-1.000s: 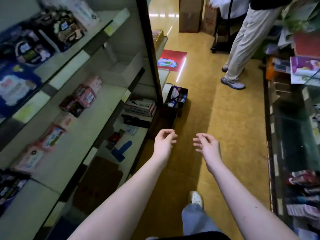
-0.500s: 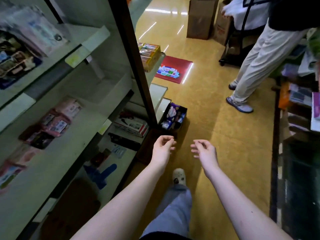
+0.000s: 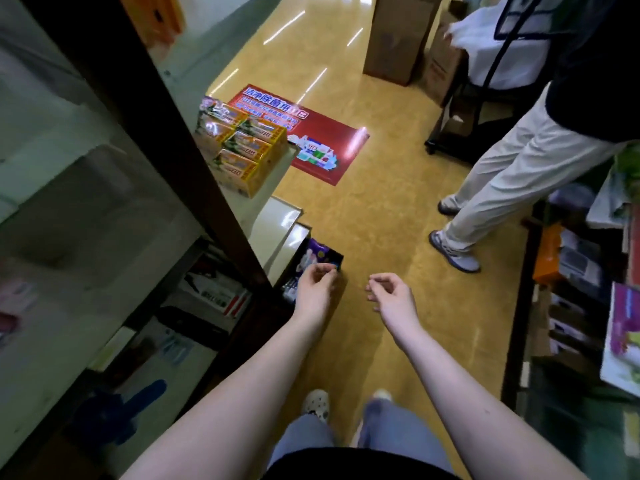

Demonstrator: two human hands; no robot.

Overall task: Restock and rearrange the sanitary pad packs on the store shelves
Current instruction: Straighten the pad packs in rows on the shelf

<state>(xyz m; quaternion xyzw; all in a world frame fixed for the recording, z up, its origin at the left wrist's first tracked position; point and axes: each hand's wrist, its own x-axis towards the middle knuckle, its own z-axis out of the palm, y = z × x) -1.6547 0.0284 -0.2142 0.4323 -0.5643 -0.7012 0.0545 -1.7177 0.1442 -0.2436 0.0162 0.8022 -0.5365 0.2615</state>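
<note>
Both hands reach forward, fingers loosely curled, holding nothing. The left hand point(image 3: 316, 289) hovers over a dark box point(image 3: 297, 252) on the floor that seemingly holds purple sanitary pad packs point(image 3: 318, 251). The right hand point(image 3: 391, 296) is beside it.

The glossy yellow floor point(image 3: 381, 220) fills the middle of the frame. On it lie a red poster sticker point(image 3: 346, 147) at upper centre, a tall cardboard box point(image 3: 394, 36) at the top, and a dark open box of purple packs point(image 3: 320, 252) at centre, beside the foot of the shelf unit point(image 3: 161, 133) on the left. An end shelf point(image 3: 273, 181) left of centre carries stacked yellow boxes point(image 3: 242, 150). The bottom shelf point(image 3: 41, 393) at lower left holds a white-and-red carton point(image 3: 214, 294) and a blurred blue item point(image 3: 138, 403).
</note>
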